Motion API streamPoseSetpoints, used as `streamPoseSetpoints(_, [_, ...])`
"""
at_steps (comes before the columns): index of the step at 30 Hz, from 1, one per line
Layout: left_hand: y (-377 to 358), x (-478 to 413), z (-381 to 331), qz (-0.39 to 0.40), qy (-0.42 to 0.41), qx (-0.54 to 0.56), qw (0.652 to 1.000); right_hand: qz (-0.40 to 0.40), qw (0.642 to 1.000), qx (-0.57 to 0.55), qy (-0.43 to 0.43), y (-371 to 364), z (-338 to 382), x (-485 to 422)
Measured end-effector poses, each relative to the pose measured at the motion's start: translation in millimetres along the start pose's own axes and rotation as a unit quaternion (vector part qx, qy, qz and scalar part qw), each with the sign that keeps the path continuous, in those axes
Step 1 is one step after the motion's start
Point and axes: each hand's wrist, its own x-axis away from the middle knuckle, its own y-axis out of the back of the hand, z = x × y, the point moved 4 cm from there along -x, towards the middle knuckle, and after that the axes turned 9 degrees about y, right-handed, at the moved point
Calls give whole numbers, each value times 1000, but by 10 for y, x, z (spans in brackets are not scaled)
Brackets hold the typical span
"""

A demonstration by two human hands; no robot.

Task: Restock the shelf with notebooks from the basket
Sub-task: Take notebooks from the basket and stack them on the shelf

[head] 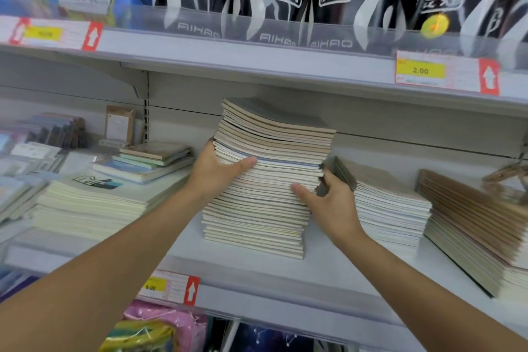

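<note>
Hidden: fingers of my left hand [213, 170] behind the notebook stack [263, 200]; cut by right edge: brown stack [471, 226]; blurred: possibly stationery packets [25, 157].

- white shelf [257, 274]: carries piles side by side;
- centre: tall notebook stack [257, 217], upper half skewed;
- right: lower stack [391, 208], then brown-edged stack [471, 231];
- left: wide pale stack [85, 208]

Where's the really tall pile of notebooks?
In the head view, the tall notebook stack stands centre on the shelf, held between the left hand and right hand, with a lower notebook pile just to its right.
</note>
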Motion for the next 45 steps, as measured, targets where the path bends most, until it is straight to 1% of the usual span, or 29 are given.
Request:
streamPoseSetpoints(5, [28,-73,32,-6,1,-19,1000,2,1000,19,18,18,70,-29])
streamPoseSetpoints(9, [68,-95,24,-1,12,-48,999,18,994,96,44,60,154,-58])
streamPoseSetpoints(11, [56,-62,-8,16,19,-43,999,34,992,115,49,52,166,-66])
streamPoseSetpoints(13, [58,-1,-33,51,33,-39,997,62,991,111,35,59,147,-55])
streamPoseSetpoints(16, [72,124,106,106,63,-69,990,118,992,28,-34,2,-9,72])
streamPoseSetpoints(18, [65,205,283,102,54,-84,990,132,989,18,-59,-96,-85,189])
streamPoseSetpoints(19, [57,226,361,92,42,-83,991,125,991,11,-52,-158,-100,227])
streamPoseSetpoints(22, [48,210,479,56,9,-93,994,71,996,2,-55,-269,-121,248])
streamPoseSetpoints(28, [115,44,656,34,18,-114,993,32,999,12,-30,-313,-211,205])
streamPoseSetpoints(32, [141,17,678,15,10,-126,992,4,1000,18,-4,-327,-228,229])
streamPoseSetpoints(35, [145,30,672,18,16,-126,992,-11,999,34,16,-339,-239,275])
streamPoseSetpoints(38, [117,67,660,25,25,-114,993,-1,1000,27,-12,-349,-280,257])
streamPoseSetpoints(41, [105,137,675,40,36,-81,995,45,998,-1,-34,-346,-286,233])
streamPoseSetpoints(43, [118,185,742,68,42,-100,992,72,996,-9,-44,-350,-287,265])
streamPoseSetpoints(45, [134,206,825,86,52,-145,984,77,996,12,-41,-355,-299,310])
